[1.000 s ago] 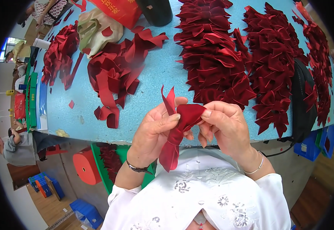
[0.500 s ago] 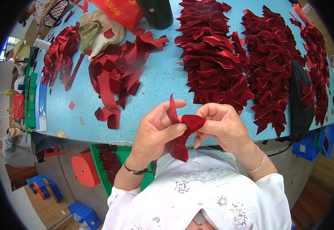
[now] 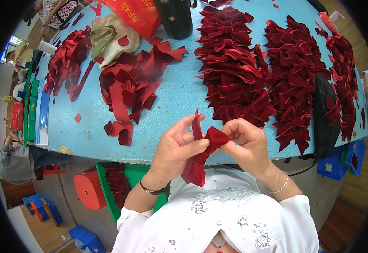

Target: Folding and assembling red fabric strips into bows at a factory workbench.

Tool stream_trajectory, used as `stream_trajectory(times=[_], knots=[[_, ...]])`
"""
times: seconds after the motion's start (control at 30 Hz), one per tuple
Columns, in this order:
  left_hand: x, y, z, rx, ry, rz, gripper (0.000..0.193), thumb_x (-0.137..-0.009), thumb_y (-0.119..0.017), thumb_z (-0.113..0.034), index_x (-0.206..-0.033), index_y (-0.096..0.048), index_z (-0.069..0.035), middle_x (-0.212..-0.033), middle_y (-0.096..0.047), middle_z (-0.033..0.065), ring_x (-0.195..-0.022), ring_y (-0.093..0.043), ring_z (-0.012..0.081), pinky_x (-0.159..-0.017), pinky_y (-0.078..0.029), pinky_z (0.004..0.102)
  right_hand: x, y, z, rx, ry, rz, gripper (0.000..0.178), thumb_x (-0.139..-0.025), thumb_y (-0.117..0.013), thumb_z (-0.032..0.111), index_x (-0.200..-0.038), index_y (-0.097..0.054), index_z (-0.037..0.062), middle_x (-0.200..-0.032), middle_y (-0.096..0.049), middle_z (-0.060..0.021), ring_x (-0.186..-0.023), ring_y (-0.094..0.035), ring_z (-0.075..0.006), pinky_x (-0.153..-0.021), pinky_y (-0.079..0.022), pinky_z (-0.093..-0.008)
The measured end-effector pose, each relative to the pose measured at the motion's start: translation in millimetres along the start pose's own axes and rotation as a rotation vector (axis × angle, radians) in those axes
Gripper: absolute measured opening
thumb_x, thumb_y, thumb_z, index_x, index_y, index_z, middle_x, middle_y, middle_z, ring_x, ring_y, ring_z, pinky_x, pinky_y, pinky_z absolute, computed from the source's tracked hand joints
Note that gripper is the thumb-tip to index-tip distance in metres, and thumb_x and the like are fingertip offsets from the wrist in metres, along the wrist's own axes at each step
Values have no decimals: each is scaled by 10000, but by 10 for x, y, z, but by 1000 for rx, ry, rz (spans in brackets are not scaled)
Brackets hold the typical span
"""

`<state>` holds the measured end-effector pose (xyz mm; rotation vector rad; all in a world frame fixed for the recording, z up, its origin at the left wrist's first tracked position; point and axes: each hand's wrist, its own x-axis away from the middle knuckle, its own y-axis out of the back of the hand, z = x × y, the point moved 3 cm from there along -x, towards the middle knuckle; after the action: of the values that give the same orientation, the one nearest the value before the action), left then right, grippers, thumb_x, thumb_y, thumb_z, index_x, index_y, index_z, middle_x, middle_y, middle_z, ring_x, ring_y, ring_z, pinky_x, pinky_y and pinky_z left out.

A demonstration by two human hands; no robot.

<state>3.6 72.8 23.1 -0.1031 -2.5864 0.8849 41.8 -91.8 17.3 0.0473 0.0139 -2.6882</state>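
Note:
A dark red velvet bow (image 3: 195, 168) is between my two hands, just in front of the table's near edge. My left hand (image 3: 173, 147) is closed on its middle, thumb on top, and a narrow ribbon end stands up between the fingers. The fingertips of my right hand (image 3: 247, 143) pinch the bow's upper right loop. Beyond my hands lies a long row of finished-looking velvet bows (image 3: 234, 67), packed closely. A heap of loose red ribbon strips (image 3: 129, 84) spreads on the table to the left.
More rows of bows (image 3: 291, 80) lie on the blue table (image 3: 179, 101) at right, beside a black bag (image 3: 325, 114). A dark bottle (image 3: 174, 19), red bag (image 3: 135, 17) and cloth bundle stand at the back. A green crate (image 3: 137, 185) and red roll (image 3: 92, 188) sit below the edge.
Both hands have shifted slightly down and right in view with the bow. The right fingers have curled in more at the upper loop. The left grip stays the same.

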Motion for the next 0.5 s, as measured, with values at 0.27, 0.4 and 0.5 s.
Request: stream_trajectory(times=[0.27,0.4,0.5], knots=[[16,-48,-41,-77,-22,-11,757,-745,-679,61,-1360,-238,59,-999,-639,166,-881,-633,171,-796,-510,288,-4,-35,79,367,424,-132,132,-773,-638,-31,-892,-582,-20,-747,-584,-111,-622,-572,-194,-545,-455,-274],[5,-2,-23,-91,-23,-19,800,-743,-687,51,-1368,-188,72,-1012,-634,180,-883,-631,174,-791,-515,298,31,-77,29,281,276,-157,166,-763,-635,-46,-916,-578,-19,-749,-580,-117,-616,-564,-224,-530,-453,-301],[4,23,8,-94,-22,-13,815,-750,-688,40,-1370,-160,81,-1025,-629,191,-886,-629,178,-792,-517,305,8,-60,11,466,467,-170,168,-775,-621,-48,-934,-572,-23,-745,-577,-120,-611,-564,-244,-530,-459,-318]])
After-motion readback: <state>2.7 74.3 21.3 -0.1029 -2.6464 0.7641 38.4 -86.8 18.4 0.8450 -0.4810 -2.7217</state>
